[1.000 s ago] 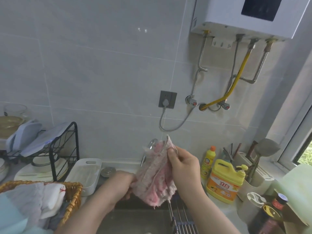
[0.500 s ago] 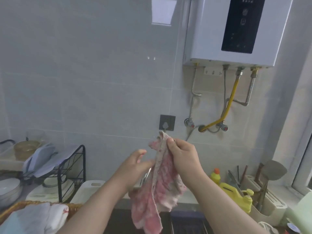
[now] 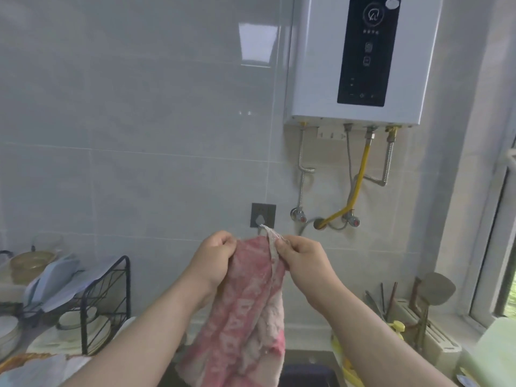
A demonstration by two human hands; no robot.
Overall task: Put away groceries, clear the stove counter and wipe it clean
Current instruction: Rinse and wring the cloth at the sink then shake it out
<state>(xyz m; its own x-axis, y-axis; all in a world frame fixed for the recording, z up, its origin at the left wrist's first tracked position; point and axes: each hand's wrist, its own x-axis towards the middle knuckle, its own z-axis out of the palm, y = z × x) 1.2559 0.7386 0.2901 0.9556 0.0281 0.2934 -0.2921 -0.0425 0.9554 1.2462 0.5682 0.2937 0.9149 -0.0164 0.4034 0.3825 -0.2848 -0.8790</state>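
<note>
Gripping the top edge of the pink cloth (image 3: 251, 308), my left hand (image 3: 215, 258) bunches one side and my right hand (image 3: 304, 261) pinches the grey hem, both just below the wall socket (image 3: 263, 215). The cloth hangs limp beneath it, held high, I judge, to spread it before wiping.

Both bare forearms enter from the lower edge of the view and converge toward its middle, wrists bent slightly inward. The left hand (image 3: 213, 259) grips the upper left edge of the pink cloth (image 3: 248, 308) with its fingers curled and the back of the hand toward the camera. The right hand (image 3: 304, 261) pinches the cloth's upper right corner between thumb and curled fingers. The two hands sit level and near each other, not touching, with only bunched cloth between them.
</note>
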